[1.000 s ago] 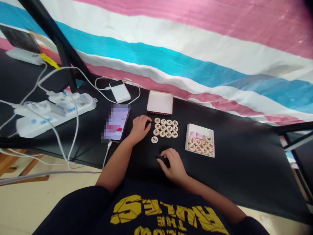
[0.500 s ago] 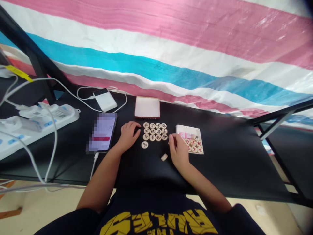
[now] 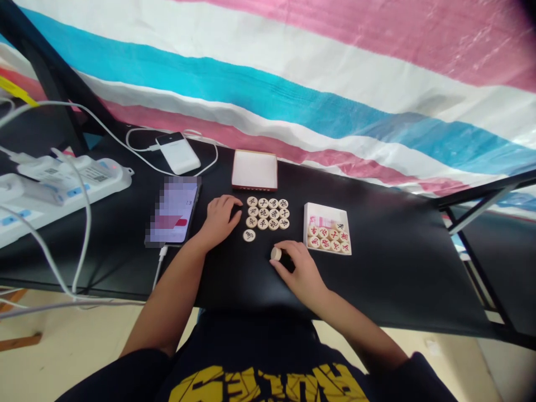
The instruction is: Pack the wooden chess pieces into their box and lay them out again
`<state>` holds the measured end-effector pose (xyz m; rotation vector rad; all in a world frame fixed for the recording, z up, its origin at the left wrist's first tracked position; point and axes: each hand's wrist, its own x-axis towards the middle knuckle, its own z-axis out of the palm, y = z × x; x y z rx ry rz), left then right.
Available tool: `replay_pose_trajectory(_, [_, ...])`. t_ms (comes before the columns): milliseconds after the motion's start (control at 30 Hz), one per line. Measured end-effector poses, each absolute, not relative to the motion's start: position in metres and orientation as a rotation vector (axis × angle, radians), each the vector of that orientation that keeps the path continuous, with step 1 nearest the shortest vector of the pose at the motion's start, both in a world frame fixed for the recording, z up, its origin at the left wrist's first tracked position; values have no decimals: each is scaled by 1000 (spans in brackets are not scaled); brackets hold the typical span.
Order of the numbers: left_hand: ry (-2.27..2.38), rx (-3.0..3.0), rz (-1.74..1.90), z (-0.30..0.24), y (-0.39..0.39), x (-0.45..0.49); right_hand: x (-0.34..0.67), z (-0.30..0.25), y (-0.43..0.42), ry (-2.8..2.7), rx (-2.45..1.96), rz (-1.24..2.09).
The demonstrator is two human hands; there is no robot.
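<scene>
My right hand [image 3: 305, 274] has its thumb and index finger closed on the edge of a round wooden Chinese chess piece [image 3: 276, 254], which shows no marking from here. My left hand [image 3: 219, 221] lies on the black table, thumb and fingers apart, holding nothing. Just right of it, several pieces with black characters form a neat block [image 3: 268, 213] of three rows. One more piece [image 3: 249, 235] sits below the block's left column. Beyond my right hand is a white box [image 3: 307, 229] with red-marked pieces and one black-marked piece in it.
A box lid [image 3: 254, 170] lies inside-up behind the block. To the left are a phone [image 3: 173, 212] on a charging cable, a white power bank [image 3: 179, 153] and a power strip [image 3: 100, 181] with loose cables. Striped plastic sheeting [image 3: 268, 84] hangs behind the table.
My right hand has moved from beside the block down toward me and left, and now grips the piece that lay loose on the table. My left hand stays in place.
</scene>
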<state>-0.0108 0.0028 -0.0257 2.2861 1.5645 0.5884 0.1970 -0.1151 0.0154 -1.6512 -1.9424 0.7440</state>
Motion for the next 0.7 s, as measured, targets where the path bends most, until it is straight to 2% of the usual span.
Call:
replay_pose_trajectory(133, [1554,2303,607,-28,3,-12,192,21,-110,-1841,-1659,834])
replay_pose_trajectory(433, [1533,2304,617,-27,0,-12,176,11,-97,-1932,-1799,604])
replay_pose_trajectory(700, [1446,2232,622,-22,-2,-20,166,3,-95,-1903,-1821,548])
